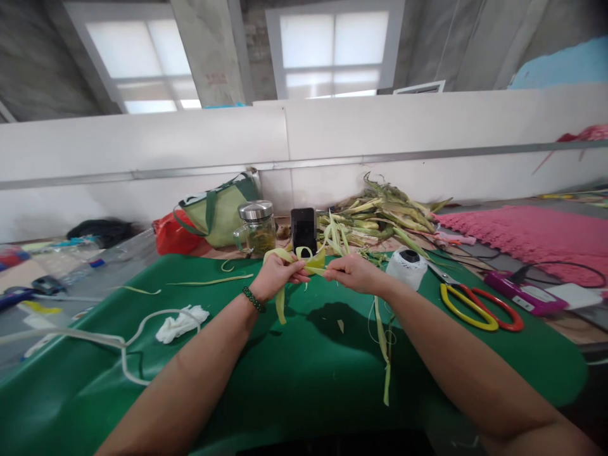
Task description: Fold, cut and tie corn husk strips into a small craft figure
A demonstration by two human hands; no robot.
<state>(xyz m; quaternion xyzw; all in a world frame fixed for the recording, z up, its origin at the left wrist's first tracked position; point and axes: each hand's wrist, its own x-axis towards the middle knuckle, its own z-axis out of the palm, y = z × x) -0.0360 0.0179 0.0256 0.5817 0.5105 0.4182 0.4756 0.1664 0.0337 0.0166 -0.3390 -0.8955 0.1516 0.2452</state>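
Both hands are raised over the green mat (294, 380), with pale green leaf strips (281, 307) between and around them. My left hand (280, 273), a beaded bracelet at its wrist, is closed on the strips; one end dangles below it. Level with it, my right hand (354, 273) pinches the far end of a strip stretched between the hands. More leaf strips (338, 234) show just behind the right hand. Another long strip (382, 348) hangs or lies below the right wrist; I cannot tell which.
Behind the hands stand a phone (304, 223) and a lidded glass mug (260, 237). A heap of green leaves (389, 206) lies at the back. To the right are a white thread spool (407, 273), scissors (475, 309) and a purple device (522, 291). A white tissue (180, 325) and cable (126, 361) lie left.
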